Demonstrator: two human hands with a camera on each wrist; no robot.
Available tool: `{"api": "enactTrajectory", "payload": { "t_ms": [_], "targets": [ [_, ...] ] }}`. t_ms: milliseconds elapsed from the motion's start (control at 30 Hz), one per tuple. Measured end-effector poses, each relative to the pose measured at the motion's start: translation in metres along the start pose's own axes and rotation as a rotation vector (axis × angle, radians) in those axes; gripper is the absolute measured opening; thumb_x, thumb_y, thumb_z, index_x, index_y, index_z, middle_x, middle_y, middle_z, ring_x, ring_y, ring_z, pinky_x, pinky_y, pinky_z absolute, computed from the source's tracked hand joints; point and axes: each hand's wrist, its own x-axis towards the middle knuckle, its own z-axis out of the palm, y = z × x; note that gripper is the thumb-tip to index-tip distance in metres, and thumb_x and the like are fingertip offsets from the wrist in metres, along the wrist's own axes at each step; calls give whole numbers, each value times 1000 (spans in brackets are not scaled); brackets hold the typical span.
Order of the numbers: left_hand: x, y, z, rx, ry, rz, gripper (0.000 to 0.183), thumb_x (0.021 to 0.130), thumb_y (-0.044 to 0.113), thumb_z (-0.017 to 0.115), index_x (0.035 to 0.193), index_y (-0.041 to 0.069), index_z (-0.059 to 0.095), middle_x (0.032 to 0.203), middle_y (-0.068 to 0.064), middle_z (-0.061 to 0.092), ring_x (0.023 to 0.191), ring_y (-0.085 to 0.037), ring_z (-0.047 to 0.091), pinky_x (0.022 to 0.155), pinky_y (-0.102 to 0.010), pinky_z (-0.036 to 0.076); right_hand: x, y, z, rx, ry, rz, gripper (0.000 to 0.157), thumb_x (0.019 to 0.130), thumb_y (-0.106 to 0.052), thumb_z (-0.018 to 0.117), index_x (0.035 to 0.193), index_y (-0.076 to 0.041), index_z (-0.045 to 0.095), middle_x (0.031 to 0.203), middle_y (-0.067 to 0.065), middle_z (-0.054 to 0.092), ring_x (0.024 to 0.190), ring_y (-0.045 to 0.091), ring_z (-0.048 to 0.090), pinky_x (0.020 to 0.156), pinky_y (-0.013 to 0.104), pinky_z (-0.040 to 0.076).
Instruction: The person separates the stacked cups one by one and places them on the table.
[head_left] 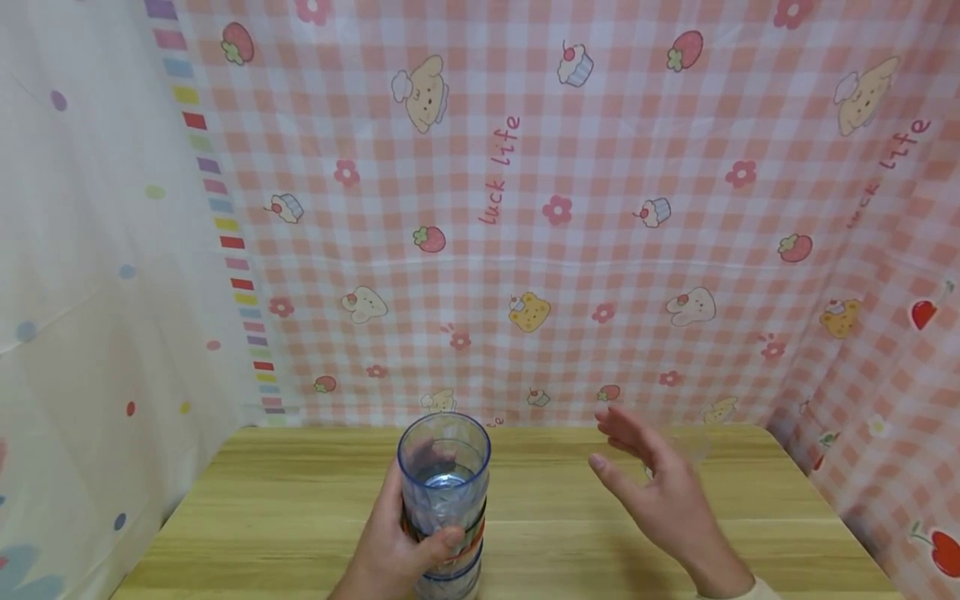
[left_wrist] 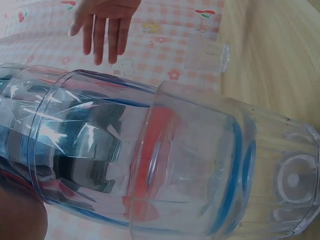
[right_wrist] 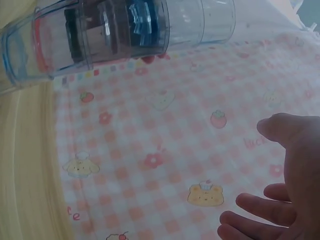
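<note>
My left hand [head_left: 397, 533] grips a stack of clear tumblers [head_left: 444, 510], its thumb across the near side and its fingers wrapped behind. The stack stands upright, and its top tumbler has a blue rim. Blue, red and dark rims show along the stack [left_wrist: 190, 165] in the left wrist view. To the right of it, my right hand [head_left: 663, 496] is raised above the table, fingers extended and thumb apart, holding nothing. Behind that hand, a single clear tumbler [head_left: 697, 446] is mostly hidden; the left wrist view shows this tumbler [left_wrist: 207, 56] on the table.
A light wooden table [head_left: 555, 550] lies under both hands. A pink checked cloth [head_left: 630, 108] with cartoon prints hangs behind it and along the right side. On the left hangs a white dotted cloth [head_left: 82, 275].
</note>
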Motion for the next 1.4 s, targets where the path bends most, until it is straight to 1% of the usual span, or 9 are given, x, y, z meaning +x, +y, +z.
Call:
{"api": "enactTrajectory", "payload": {
  "t_ms": [167, 433, 567, 667, 767, 967, 1133, 1233, 1400],
  "targets": [
    [1, -1, 0, 2, -11, 32, 77, 96, 13, 79, 159, 9, 35, 147, -22, 54, 127, -21, 66, 104, -37, 60, 1, -6, 4, 41, -20, -66, 59, 98, -7, 78, 153, -12, 57, 143, 13, 71, 123, -3, 65, 106, 7, 47],
    [-1, 3, 2, -29, 4, -20, 82, 94, 16, 82, 160, 13, 35, 150, -20, 54, 127, -20, 66, 105, -36, 59, 6, -14, 14, 120, -48, -171, 61, 96, 2, 77, 152, -12, 58, 140, 16, 72, 126, 2, 67, 107, 13, 51],
    [-1, 4, 3, -30, 6, -42, 83, 94, 16, 82, 161, 15, 34, 151, -19, 54, 126, -22, 67, 105, -36, 59, 6, -17, 20, 145, -57, -186, 61, 96, 3, 76, 152, -14, 58, 139, 13, 73, 126, 3, 67, 107, 14, 52],
    [-1, 4, 3, -31, 12, -56, 84, 93, 16, 83, 161, 17, 34, 151, -19, 53, 125, -21, 67, 105, -36, 59, 6, -20, 25, 175, -67, -191, 60, 96, 4, 76, 151, -13, 59, 139, 18, 72, 127, 4, 67, 107, 15, 53],
    [-2, 3, 3, -26, 13, -46, 84, 93, 14, 82, 161, 16, 34, 150, -20, 53, 125, -20, 66, 105, -35, 59, 6, -23, 30, 205, -87, -198, 60, 96, 4, 75, 152, -12, 59, 141, 20, 70, 128, 7, 68, 108, 17, 53],
    [-2, 3, 3, -22, 16, -32, 84, 92, 12, 81, 161, 14, 34, 150, -21, 54, 125, -19, 66, 105, -34, 59, 7, -29, 38, 227, -119, -229, 61, 95, 4, 76, 152, -12, 58, 143, 12, 71, 128, 12, 69, 109, 21, 54],
    [-2, 4, 4, -27, 24, -52, 85, 93, 13, 82, 162, 14, 33, 151, -20, 53, 126, -19, 65, 106, -34, 58, 8, -35, 46, 265, -130, -263, 63, 94, 5, 77, 151, -10, 59, 142, 12, 72, 128, 12, 69, 110, 22, 55],
    [-3, 4, 3, -20, 31, -60, 86, 92, 13, 83, 162, 15, 33, 152, -19, 54, 126, -18, 66, 106, -33, 58, 9, -39, 51, 278, -145, -266, 62, 94, 5, 77, 151, -8, 58, 142, 13, 71, 127, 15, 70, 110, 24, 56],
    [-2, 4, 3, -17, 29, -70, 86, 92, 12, 82, 162, 15, 33, 151, -18, 55, 126, -19, 66, 107, -34, 57, 9, -45, 58, 312, -164, -278, 61, 94, 6, 76, 151, -1, 56, 144, 18, 70, 130, 17, 69, 111, 27, 56]
  ]
}}
